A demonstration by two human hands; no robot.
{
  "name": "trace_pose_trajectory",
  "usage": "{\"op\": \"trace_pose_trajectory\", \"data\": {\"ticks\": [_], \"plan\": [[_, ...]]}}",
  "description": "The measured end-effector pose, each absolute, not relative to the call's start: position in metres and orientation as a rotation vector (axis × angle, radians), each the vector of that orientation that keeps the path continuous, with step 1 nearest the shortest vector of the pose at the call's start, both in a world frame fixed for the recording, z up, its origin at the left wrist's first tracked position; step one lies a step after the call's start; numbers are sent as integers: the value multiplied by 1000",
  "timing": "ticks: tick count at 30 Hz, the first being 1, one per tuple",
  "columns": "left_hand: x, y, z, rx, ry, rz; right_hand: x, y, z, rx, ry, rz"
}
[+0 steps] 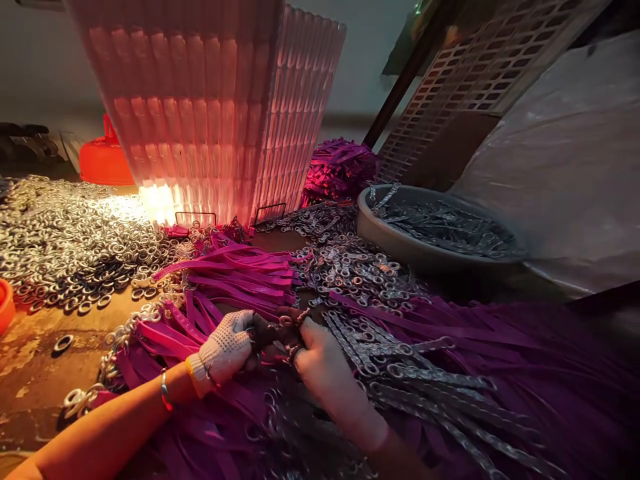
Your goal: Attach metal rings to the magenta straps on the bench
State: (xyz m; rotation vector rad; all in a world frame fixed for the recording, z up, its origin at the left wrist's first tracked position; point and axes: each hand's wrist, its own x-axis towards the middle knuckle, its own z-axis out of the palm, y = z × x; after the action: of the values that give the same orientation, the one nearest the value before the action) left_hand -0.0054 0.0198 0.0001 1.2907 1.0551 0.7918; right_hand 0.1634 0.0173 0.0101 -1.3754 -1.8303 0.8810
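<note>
My left hand [227,348], in a white dotted glove with a bracelet at the wrist, is closed near the middle of the view. My right hand [325,373], in a pale glove, is closed just beside it. Their fingertips meet over something small and dark that I cannot make out. Under and around the hands lie magenta straps [235,273] with metal rings at their ends. Braided metal pieces with ringed ends [440,377] are spread to the right of my right hand, beside more magenta straps [540,340].
A heap of metal rings [75,233] covers the left. Tall ribbed translucent trays [200,113] stand behind, near a red lamp shade [105,162]. A grey basin [400,243] holds metal pieces at the right back. An orange container [5,307] sits at the left edge.
</note>
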Motion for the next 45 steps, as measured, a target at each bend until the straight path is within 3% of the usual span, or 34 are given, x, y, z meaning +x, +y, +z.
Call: {"op": "trace_pose_trajectory", "data": {"ticks": [11,20,26,29,35,45], "plan": [[-8,28,-13,1270,1045,668,161,14,21,-1615,-2601,304],[-11,37,-8,1047,1136,732,155,10,21,-1885,-2299,495],[-43,73,18,1876,1435,658,155,-3,35,-1758,-2417,516],[-55,110,30,2249,1797,403,148,-7,32,-1695,-2502,546],[-48,159,24,2327,2085,85,145,-3,21,-1678,-2464,541],[-29,171,-1,2295,2106,286,144,-1,18,-1680,-2483,493]]}}
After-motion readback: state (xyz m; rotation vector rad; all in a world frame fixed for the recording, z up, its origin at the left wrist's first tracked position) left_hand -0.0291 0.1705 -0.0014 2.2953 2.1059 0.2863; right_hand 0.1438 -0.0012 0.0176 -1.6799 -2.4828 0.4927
